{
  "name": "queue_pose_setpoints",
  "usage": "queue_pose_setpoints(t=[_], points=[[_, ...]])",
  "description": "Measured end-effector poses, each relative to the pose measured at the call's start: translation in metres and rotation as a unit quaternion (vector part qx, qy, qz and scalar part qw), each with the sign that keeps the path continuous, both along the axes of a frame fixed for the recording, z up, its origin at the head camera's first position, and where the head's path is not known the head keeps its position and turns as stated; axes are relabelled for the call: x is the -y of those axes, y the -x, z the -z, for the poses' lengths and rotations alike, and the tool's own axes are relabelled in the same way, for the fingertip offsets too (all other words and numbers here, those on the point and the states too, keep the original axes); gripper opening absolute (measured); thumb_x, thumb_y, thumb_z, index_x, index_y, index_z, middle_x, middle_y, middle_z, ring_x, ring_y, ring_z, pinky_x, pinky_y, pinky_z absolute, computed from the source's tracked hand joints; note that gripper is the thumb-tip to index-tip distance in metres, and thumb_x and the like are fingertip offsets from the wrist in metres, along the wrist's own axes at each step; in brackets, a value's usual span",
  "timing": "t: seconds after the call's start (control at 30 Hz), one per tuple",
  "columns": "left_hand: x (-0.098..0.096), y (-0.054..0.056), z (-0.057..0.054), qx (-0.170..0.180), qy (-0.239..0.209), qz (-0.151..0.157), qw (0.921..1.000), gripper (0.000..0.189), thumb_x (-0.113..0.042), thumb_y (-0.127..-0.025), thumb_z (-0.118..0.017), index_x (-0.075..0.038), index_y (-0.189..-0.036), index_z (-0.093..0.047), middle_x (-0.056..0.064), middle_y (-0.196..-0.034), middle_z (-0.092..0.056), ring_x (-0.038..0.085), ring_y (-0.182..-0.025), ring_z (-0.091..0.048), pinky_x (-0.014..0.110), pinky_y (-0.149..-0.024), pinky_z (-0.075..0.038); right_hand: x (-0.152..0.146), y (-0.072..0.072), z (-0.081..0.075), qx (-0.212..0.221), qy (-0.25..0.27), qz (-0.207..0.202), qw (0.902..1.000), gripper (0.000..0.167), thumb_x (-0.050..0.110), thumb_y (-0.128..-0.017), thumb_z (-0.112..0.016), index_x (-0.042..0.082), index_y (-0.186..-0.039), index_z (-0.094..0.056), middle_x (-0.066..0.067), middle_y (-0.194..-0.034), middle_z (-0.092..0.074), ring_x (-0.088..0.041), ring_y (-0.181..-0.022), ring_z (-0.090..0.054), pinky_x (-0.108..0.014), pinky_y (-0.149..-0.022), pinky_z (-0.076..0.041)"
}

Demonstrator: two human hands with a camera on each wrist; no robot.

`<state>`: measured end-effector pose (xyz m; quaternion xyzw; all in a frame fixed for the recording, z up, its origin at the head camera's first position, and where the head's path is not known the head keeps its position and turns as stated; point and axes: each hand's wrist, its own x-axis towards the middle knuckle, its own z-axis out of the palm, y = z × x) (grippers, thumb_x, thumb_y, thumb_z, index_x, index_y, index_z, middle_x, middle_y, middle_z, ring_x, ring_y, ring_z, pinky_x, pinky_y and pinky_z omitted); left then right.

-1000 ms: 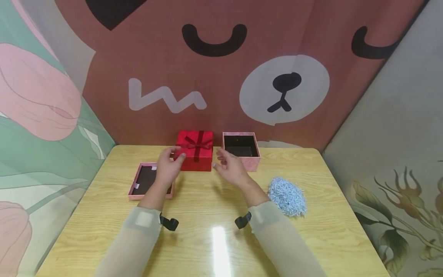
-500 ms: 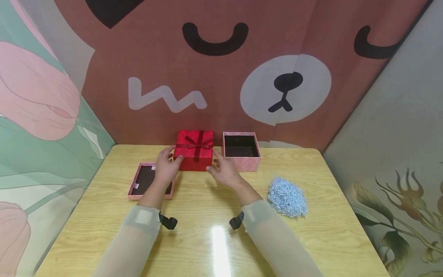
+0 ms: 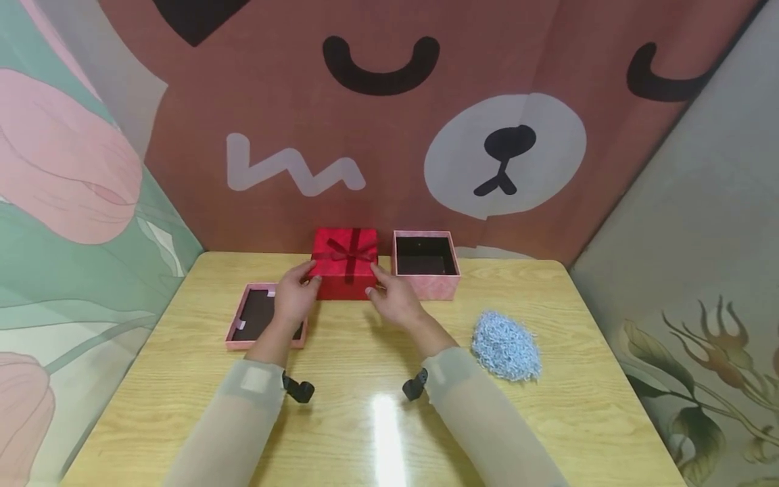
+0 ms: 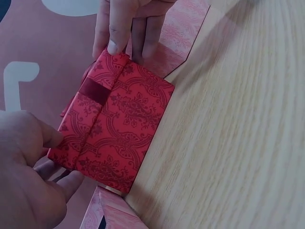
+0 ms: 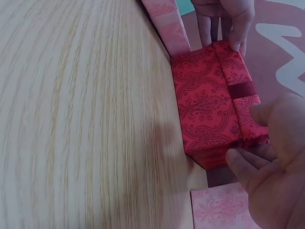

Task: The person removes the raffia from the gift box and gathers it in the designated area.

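A red patterned gift box (image 3: 345,287) with a dark red ribbon and bow stands at the back of the table, its lid (image 4: 71,126) on. At its left front corner my left hand (image 3: 295,297) holds the lid, thumb on the front and fingers along the side. My right hand (image 3: 395,299) grips the lid's right front corner the same way. In the right wrist view, the right thumb (image 5: 262,113) presses near the ribbon while the fingers lie at the box's side. The box's front base sits on the table.
An open pink box (image 3: 435,287) with a dark inside stands just right of the red one. Partly behind my left arm lies a pink lid (image 3: 255,318), inside up. Light blue shredded paper (image 3: 505,345) is heaped on the right of the table (image 3: 347,419). A printed curtain hangs behind.
Both hands have moved in from beside the red gift box and now hold its lid at the two front corners. The boxes and blue heap have stayed in place.
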<state>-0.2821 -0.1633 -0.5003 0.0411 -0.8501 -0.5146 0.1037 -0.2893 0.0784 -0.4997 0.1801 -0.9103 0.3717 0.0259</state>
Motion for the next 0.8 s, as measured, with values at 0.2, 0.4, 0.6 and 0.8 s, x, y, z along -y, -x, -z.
queue_pose_setpoints(t=[0.2,0.4,0.6,0.8], points=[[-0.005,-0.008,0.0,-0.01,0.015,0.011,0.9998,0.044,-0.017,-0.101,-0.066,-0.008,-0.144,-0.062,0.018,-0.146,-0.057,0.034,-0.129,-0.06,0.047,-0.105,-0.052,-0.008,-0.004,0.001,-0.01,0.004,0.016,0.9998,0.057,0.024,-0.102,-0.066,0.014,-0.155,-0.049,-0.013,-0.145,-0.06,-0.025,-0.126,-0.064,-0.039,-0.108,-0.05],[-0.007,-0.018,0.001,-0.017,0.035,0.005,0.9992,0.044,-0.021,-0.099,-0.069,-0.012,-0.142,-0.065,0.016,-0.14,-0.062,0.032,-0.121,-0.062,0.049,-0.104,-0.052,-0.014,-0.011,0.002,-0.025,0.008,0.009,0.9996,0.057,0.022,-0.1,-0.068,0.011,-0.153,-0.051,-0.011,-0.145,-0.061,-0.026,-0.121,-0.067,-0.04,-0.104,-0.053],[-0.01,-0.027,0.002,-0.01,0.007,-0.001,0.9999,0.044,-0.022,-0.098,-0.071,-0.015,-0.141,-0.067,0.013,-0.138,-0.065,0.03,-0.12,-0.063,0.048,-0.102,-0.052,-0.021,-0.018,0.005,-0.03,0.006,-0.003,0.9995,0.058,0.02,-0.099,-0.069,0.01,-0.153,-0.051,-0.009,-0.148,-0.058,-0.026,-0.122,-0.066,-0.039,-0.105,-0.052],[-0.012,-0.039,0.003,0.011,0.007,0.005,0.9999,0.046,-0.026,-0.099,-0.071,-0.019,-0.144,-0.065,0.011,-0.14,-0.063,0.029,-0.124,-0.062,0.047,-0.103,-0.054,-0.026,-0.026,0.003,-0.02,0.006,-0.008,0.9998,0.058,0.018,-0.099,-0.07,0.011,-0.153,-0.051,-0.01,-0.147,-0.059,-0.026,-0.122,-0.066,-0.038,-0.105,-0.052]])
